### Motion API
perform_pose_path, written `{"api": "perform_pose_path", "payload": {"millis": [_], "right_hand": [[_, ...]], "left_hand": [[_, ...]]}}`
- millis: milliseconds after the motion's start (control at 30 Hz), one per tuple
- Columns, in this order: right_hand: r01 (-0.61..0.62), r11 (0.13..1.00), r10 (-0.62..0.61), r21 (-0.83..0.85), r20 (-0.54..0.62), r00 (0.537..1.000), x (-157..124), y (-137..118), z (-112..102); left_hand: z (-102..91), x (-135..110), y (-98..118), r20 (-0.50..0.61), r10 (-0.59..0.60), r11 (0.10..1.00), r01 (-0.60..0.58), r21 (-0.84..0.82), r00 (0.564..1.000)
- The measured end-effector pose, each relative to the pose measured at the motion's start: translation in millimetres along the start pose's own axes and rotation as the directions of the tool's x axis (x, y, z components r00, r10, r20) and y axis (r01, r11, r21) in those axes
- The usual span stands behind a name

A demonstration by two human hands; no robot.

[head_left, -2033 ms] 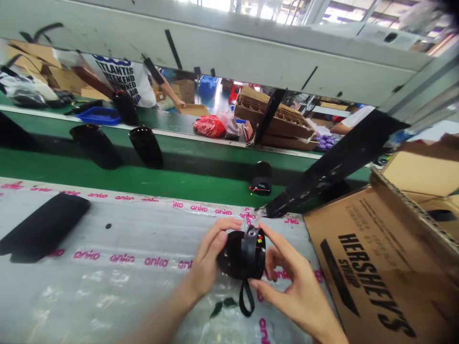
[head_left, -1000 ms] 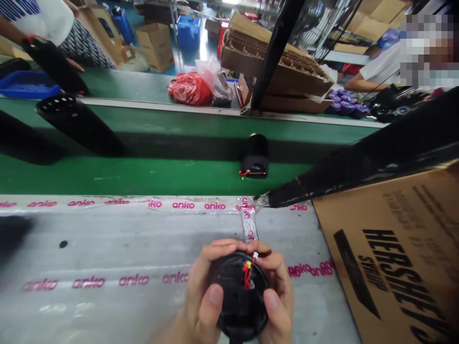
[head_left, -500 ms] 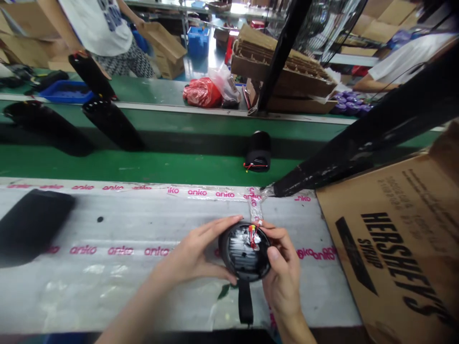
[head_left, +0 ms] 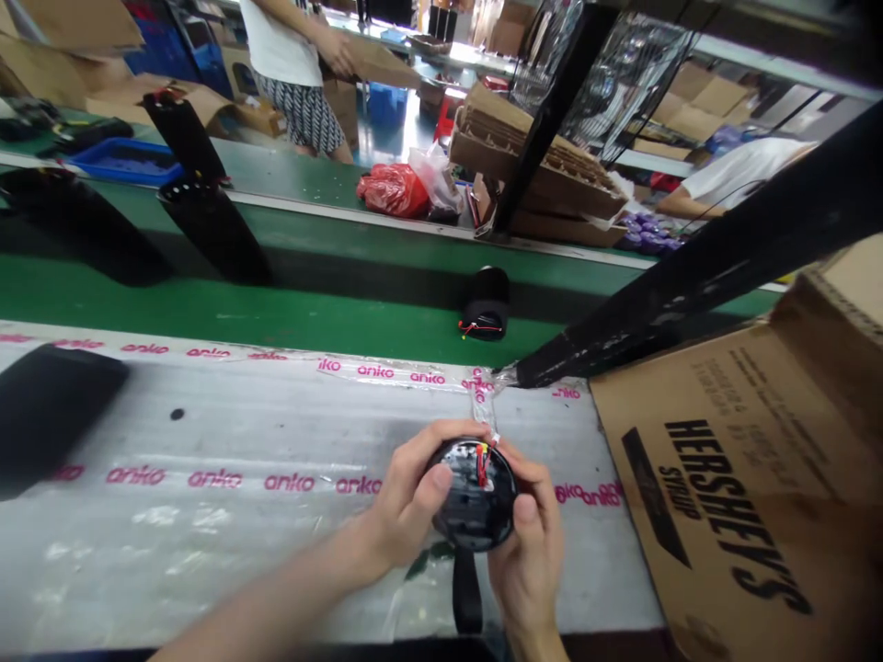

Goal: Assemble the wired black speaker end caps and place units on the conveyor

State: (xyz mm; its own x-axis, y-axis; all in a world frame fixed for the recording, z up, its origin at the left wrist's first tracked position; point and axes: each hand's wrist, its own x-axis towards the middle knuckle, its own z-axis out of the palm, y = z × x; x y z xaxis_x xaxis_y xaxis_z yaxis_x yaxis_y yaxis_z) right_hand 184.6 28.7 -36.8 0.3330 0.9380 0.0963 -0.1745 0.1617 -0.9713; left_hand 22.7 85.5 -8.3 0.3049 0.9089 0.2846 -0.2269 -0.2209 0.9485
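- Head view: a round black part is held low and centre, just above the desk, with its flat face turned up toward the camera
- It lies directly between the two hands, and neither is nearer than the other; its rim runs left to right from palm to palm
- The left hand is closed on the left rim, thumb laid on the face and the other fingers curled over the far edge
- The right hand is closed on the right rim in the same way, thumb pressed on the near right edge
- Short red wires stand at the far edge of the face, between the two sets of fingertips and slightly closer to the right hand's
- A black strap hangs from the part's near edge toward the person, between the wrists
- A cardboard box sits to the right, and a black pad lies far left on the desk
- Beyond the desk runs a green belt carrying a small black cylinder, well apart from the hands
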Motion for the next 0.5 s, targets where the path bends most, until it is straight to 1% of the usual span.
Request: {"api": "perform_pose_path", "payload": {"millis": [33, 67, 133, 167, 200, 267, 333, 433, 500], "right_hand": [[0.012, 1.0, -0.013, 0.004, 0.073, 0.997, 0.9, -0.2, -9.0], [0.016, 1.0, -0.014, -0.008, 0.163, 0.987, 2.9, -1.2, -19.3], [0.021, 0.995, 0.014, -0.102, 0.337, 0.941, 9.8, -4.8, -40.6], [0.04, 0.984, 0.033, -0.176, 0.394, 0.918, 14.1, -7.1, -49.8], [0.071, 0.966, 0.043, -0.248, 0.423, 0.905, 18.6, -9.6, -57.1], [0.151, 0.93, 0.01, -0.336, 0.433, 0.901, 26.6, -14.2, -64.3], [0.213, 0.909, -0.041, -0.357, 0.432, 0.901, 32.5, -17.6, -63.0], [0.253, 0.895, -0.074, -0.367, 0.437, 0.896, 37.0, -18.4, -55.4], [0.299, 0.879, -0.111, -0.371, 0.452, 0.885, 38.1, -16.0, -53.3]], "left_hand": [[3.5, -1.4, -2.3, -0.026, 0.025, 1.0, -0.024, 0.011, 0.999], [5.4, -1.7, -4.0, -0.027, 0.036, 0.999, -0.036, 0.015, 0.999], [6.1, 0.4, -5.4, -0.006, 0.024, 1.0, -0.024, 0.013, 1.0], [5.5, 2.1, -5.2, 0.004, 0.01, 1.0, -0.01, 0.013, 1.0], [4.9, 3.9, -4.7, 0.014, -0.005, 1.0, 0.005, 0.015, 1.0], [4.0, 6.6, -3.5, 0.019, -0.02, 1.0, 0.02, 0.019, 1.0], [3.5, 7.5, -2.7, 0.01, -0.027, 0.999, 0.027, 0.019, 1.0], [1.7, 7.1, -2.4, 0.006, -0.053, 0.999, 0.053, 0.007, 0.999], [-0.5, 7.0, -2.0, 0.016, -0.075, 0.997, 0.075, -0.006, 0.997]]}}
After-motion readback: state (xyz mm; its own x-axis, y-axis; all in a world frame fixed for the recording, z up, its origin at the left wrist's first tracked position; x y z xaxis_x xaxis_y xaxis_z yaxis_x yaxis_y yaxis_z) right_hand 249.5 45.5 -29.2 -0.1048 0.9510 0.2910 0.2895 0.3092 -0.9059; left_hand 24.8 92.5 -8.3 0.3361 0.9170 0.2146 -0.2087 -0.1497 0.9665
